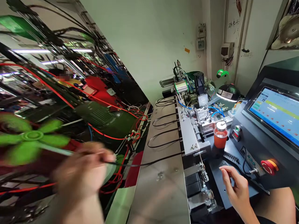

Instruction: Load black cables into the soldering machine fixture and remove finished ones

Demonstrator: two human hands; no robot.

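My left hand (84, 168), smeared by motion, is out to the left of the metal plate, its fingers closed around the end of a black cable (149, 163). From there the cable runs rightward over the plate to the slot along the machine's edge. Over the dark machine base, my right hand (237, 186) is loosely curled, thumb and index tips together with nothing visible in them. Just left of it are small metal clamp fixtures (204, 174). A black brush (231, 157) lies beyond its fingers, below a jar of orange-red liquid (220, 137) with a metal cap.
Several looped black cables (163, 140) lie on the long metal plate (161, 193). To the right stand a touchscreen (277, 105) and a red emergency stop button (268, 167). A solder wire spool (181, 86) sits behind. A green fan (32, 135) and red hoses are at left; a person is beyond.
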